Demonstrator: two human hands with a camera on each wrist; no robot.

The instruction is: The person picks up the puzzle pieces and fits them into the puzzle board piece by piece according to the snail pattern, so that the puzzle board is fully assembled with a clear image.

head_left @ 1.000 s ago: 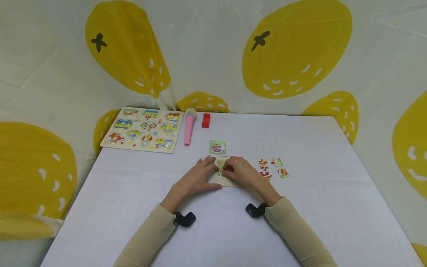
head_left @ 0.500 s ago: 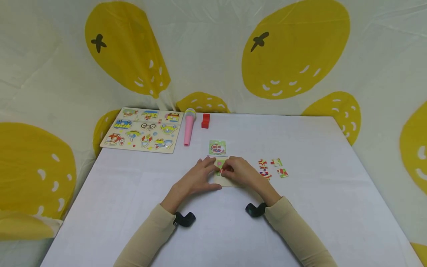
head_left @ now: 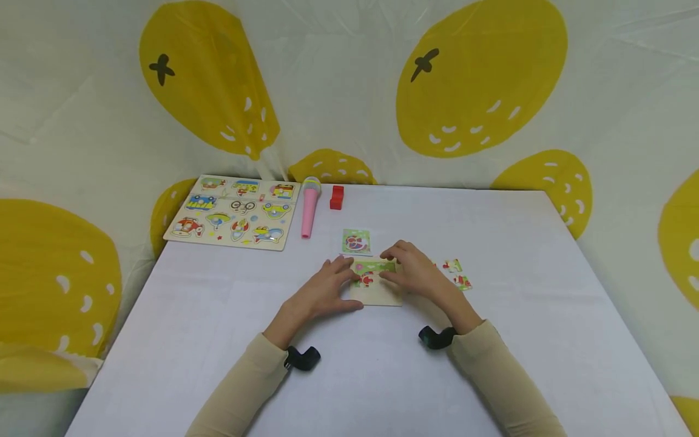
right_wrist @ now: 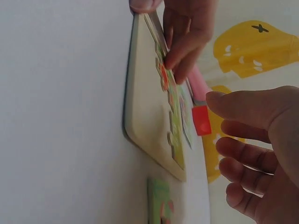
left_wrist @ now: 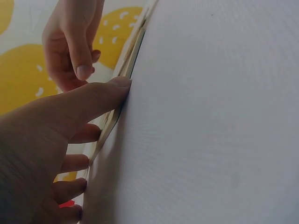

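A pale jigsaw board [head_left: 382, 296] lies in front of me, with joined green and red pieces [head_left: 382, 266] along its far and left parts. My left hand [head_left: 327, 288] steadies its left side; the thumb rests at the front corner and the index fingertip touches the pieces, as the right wrist view also shows. Over the board's right part hovers my right hand [head_left: 417, 273], fingers relaxed and thumb apart from them, holding nothing. Loose jigsaw pieces [head_left: 461, 281] lie to its right, some hidden behind the hand.
Just beyond the board lies a small green picture card [head_left: 357, 241]. Farther back are a red block [head_left: 337, 198], a pink toy microphone [head_left: 309, 209] and a wooden vehicle puzzle [head_left: 232, 212] at the left. A lemon-patterned cloth [head_left: 338, 91] hangs behind the table.
My right hand has let go of a red piece on the board and moved right, its fingers spreading. More joined pieces now show. The left hand has stayed put.
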